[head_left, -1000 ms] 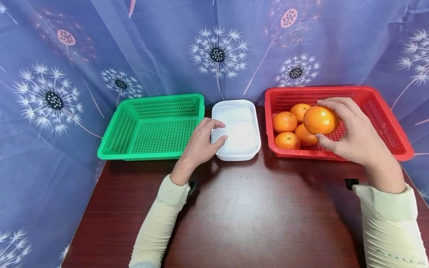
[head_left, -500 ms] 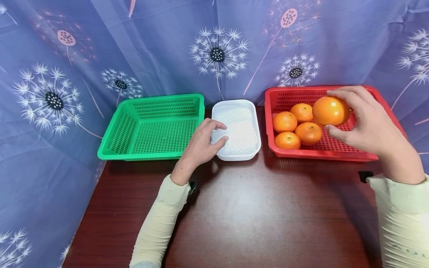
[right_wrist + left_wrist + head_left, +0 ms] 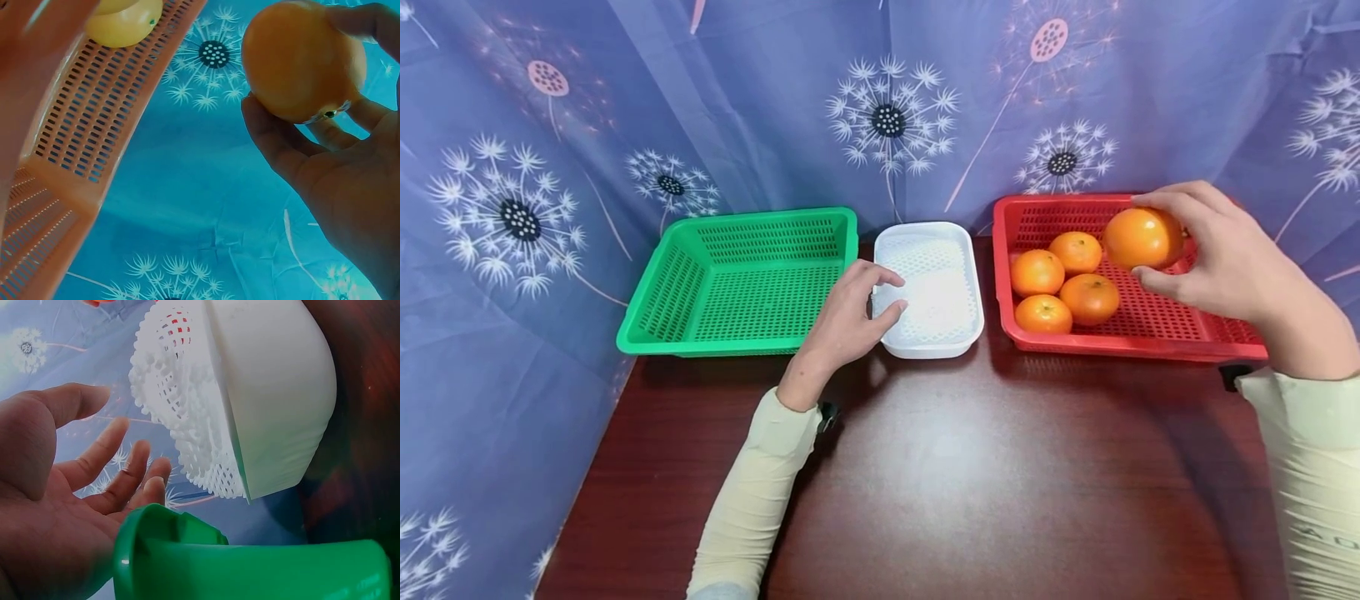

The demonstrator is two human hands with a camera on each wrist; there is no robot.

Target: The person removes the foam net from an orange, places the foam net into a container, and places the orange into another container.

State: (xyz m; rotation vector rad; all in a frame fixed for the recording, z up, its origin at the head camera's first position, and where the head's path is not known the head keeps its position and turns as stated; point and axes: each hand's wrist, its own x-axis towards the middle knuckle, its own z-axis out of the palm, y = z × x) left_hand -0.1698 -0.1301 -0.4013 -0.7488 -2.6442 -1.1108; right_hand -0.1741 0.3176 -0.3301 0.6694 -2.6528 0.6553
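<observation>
Over the red basket [image 3: 1180, 333], my right hand [image 3: 1240, 250] holds an orange [image 3: 1142, 238] between thumb and fingers. The right wrist view shows the same orange [image 3: 303, 59] raised above the basket's rim, its stem end facing the palm. Several more oranges [image 3: 1090, 298] sit together in the left part of the red basket. My left hand [image 3: 850, 312] hovers between the green basket [image 3: 767, 287] and a white tray [image 3: 932, 292], fingers relaxed and holding nothing. In the left wrist view its fingers [image 3: 94, 453] are spread beside the tray's white bumpy liner [image 3: 206, 444].
The baskets and tray stand in a row along the back of a dark reddish-brown table [image 3: 925, 483]. A blue curtain [image 3: 760, 100] with dandelion print hangs right behind them and along the left side.
My right hand has moved right and slightly up with the orange, away from the other oranges in the red basket. The left hand has stayed nearly still.
</observation>
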